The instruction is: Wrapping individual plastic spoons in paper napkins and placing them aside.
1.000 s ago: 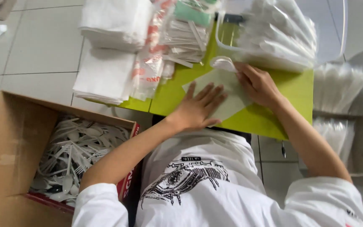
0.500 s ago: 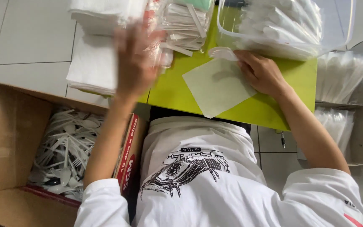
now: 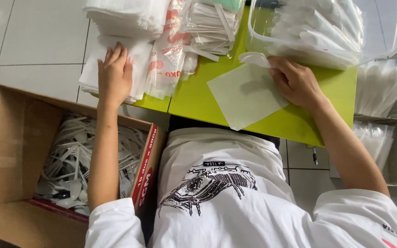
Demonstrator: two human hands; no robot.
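1. The left hand [image 3: 114, 73] lies flat, fingers spread wide, on a stack of white napkins [image 3: 98, 64] at the left edge of the green desk [image 3: 318, 110]; it grips nothing.
2. The right hand [image 3: 295, 82] rests on the desk, fingers curled loosely at the upper right corner of a pale square paper sheet [image 3: 244, 94]. A white plastic spoon [image 3: 253, 59] lies just by its fingertips; whether the hand pinches the spoon or the sheet cannot be told.
3. The sheet lies flat on the desk, turned like a diamond, right of the napkin stack and apart from it.
4. Between the stack and the sheet stands a clear plastic bag with red print [image 3: 168, 50], leaning against the napkins.
5. Behind the sheet, a clear pack of paper-wrapped sticks [image 3: 212, 23] lies at the desk's far edge.
6. Right of that pack, behind the right hand, sits a clear plastic tub [image 3: 373, 41] filled with white wrapped pieces.
7. Left of the desk, on the tiled floor, an open brown cardboard box [image 3: 5, 151] holds loose white plastic cutlery [image 3: 70, 160]; its inner flap is red with white print.
8. Right of the desk, more clear bags of white cutlery [image 3: 382, 87] are stacked.
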